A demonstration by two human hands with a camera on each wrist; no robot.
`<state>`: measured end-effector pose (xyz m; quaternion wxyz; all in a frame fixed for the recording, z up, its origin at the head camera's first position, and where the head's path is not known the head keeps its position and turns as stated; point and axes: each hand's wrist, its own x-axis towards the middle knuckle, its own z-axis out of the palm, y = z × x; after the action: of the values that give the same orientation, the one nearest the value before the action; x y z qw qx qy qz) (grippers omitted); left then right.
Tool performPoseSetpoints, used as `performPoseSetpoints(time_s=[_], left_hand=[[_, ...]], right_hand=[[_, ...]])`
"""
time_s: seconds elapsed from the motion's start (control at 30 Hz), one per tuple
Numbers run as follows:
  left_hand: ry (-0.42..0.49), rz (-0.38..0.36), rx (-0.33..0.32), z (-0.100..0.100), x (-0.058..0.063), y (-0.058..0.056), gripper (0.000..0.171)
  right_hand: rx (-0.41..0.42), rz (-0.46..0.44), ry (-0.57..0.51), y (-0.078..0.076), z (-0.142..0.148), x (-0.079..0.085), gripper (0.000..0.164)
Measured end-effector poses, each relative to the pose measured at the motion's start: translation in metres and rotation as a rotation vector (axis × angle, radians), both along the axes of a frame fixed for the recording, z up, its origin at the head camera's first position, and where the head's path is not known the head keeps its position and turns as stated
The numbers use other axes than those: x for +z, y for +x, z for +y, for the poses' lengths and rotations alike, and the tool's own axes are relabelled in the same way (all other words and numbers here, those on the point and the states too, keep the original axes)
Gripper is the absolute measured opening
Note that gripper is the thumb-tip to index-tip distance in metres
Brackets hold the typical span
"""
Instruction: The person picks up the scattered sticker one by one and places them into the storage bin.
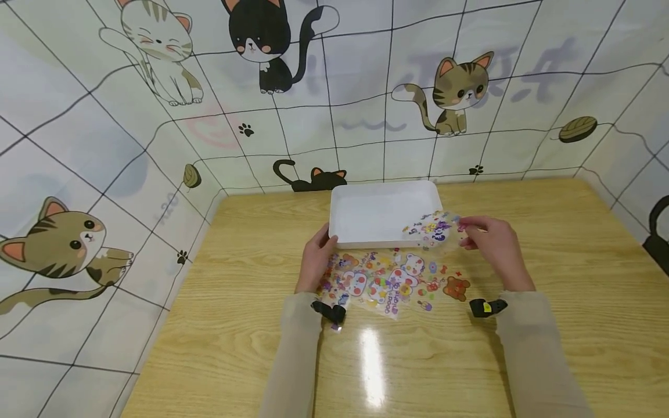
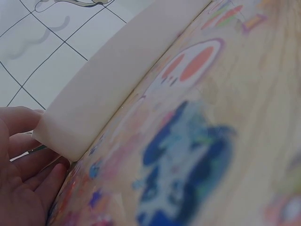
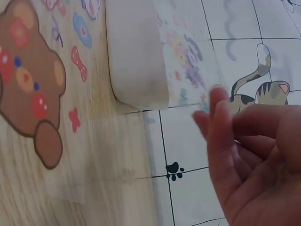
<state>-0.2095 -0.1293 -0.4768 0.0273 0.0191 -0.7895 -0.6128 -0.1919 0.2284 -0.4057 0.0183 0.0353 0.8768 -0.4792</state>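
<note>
A shallow white tray (image 1: 384,212) lies at the back of the table. At its front left corner my left hand (image 1: 316,255) grips the side, with the fingers bent around the corner in the left wrist view. My right hand (image 1: 491,244) pinches the right end of a clear sticker sheet (image 1: 436,227) between thumb and fingers. This sheet, printed with small colourful figures, hangs over the tray's front right corner. More clear sticker sheets (image 1: 378,284) lie overlapping in front of the tray, with bears and rabbits on them. A brown bear sticker (image 3: 33,80) shows large in the right wrist view.
The wooden table (image 1: 235,348) stretches out to both sides and toward me. Behind it and at the sides stands a wall cover (image 1: 360,128) with a grid and cartoon cats. A black strap with a small device (image 1: 488,307) sits on each wrist.
</note>
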Motion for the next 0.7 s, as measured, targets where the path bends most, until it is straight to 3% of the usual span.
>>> performPoseSetpoints(time_s=[0.2, 0.7], left_hand=[[-0.007, -0.006, 0.004, -0.001, 0.002, -0.002, 0.047], [-0.001, 0.000, -0.011, 0.001, 0.003, 0.001, 0.047]], right_hand=[[0.029, -0.055, 0.009, -0.001, -0.001, 0.000, 0.037], [-0.029, 0.019, -0.192, -0.007, -0.014, -0.005, 0.040]])
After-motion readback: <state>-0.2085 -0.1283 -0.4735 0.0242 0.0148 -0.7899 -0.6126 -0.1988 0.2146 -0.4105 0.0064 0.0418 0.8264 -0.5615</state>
